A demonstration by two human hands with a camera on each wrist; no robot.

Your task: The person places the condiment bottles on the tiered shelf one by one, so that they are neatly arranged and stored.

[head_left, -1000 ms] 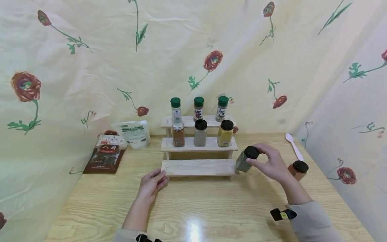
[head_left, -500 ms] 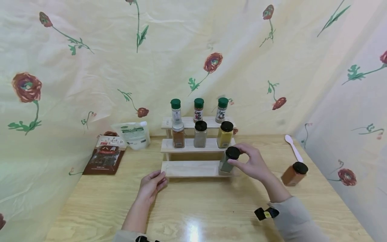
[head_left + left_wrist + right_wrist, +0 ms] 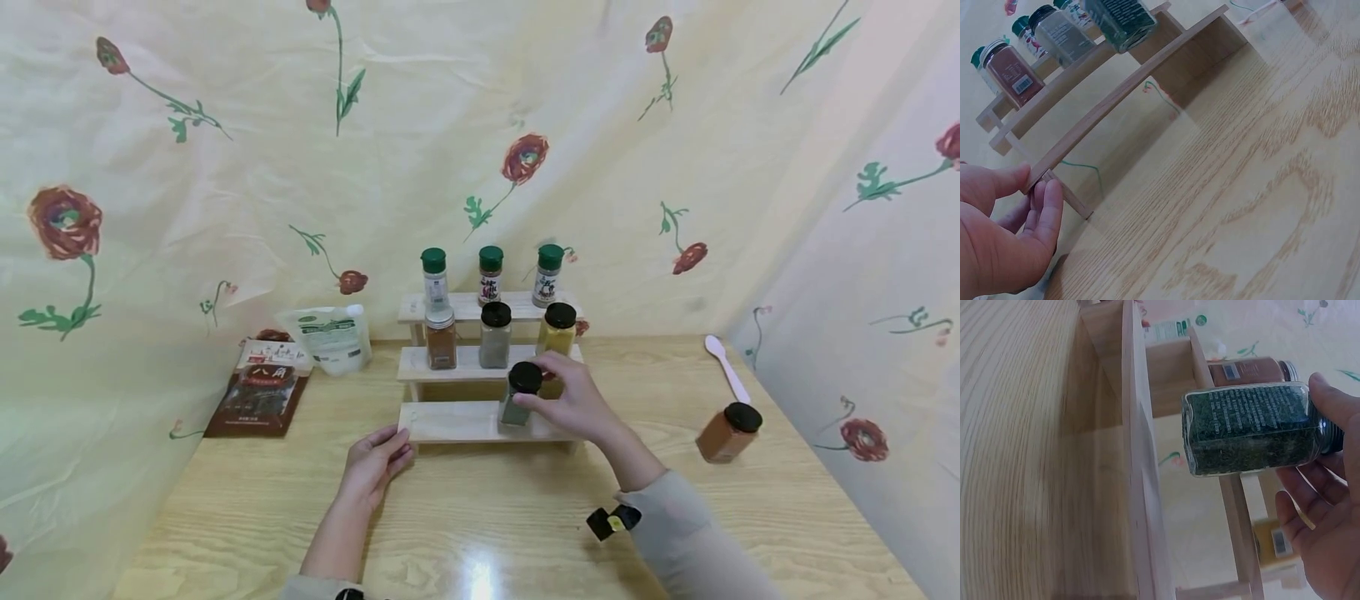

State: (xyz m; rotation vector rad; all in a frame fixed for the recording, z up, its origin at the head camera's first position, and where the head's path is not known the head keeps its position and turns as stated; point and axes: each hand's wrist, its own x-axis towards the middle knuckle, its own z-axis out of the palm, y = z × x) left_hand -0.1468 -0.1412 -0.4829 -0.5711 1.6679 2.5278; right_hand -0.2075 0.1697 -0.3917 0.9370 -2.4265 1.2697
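My right hand (image 3: 572, 398) holds a square glass jar of dried green herbs (image 3: 1247, 428) near its black lid. The jar is over the lowest step of a three-tier wooden spice rack (image 3: 450, 421); in the right wrist view a gap shows between its base and the board. My left hand (image 3: 377, 463) pinches the left end of that lowest board, thumb on top and fingers beneath, as the left wrist view shows. On the middle step stand a red-brown spice jar (image 3: 441, 343), a grey spice jar (image 3: 495, 340) and a yellow spice jar (image 3: 557, 333), partly hidden by my right hand.
Three green-capped shakers (image 3: 491, 275) line the top step. At the right on the table are an orange-brown spice jar (image 3: 726, 435) with a black lid and a pale spoon (image 3: 726, 367). A brown spice bag (image 3: 258, 392) and a white spouted pouch (image 3: 333, 342) lean at the left.
My right hand has carried the herb jar leftward from beyond the rack's right end to over the middle of the lowest step. The left hand keeps its hold on the board.
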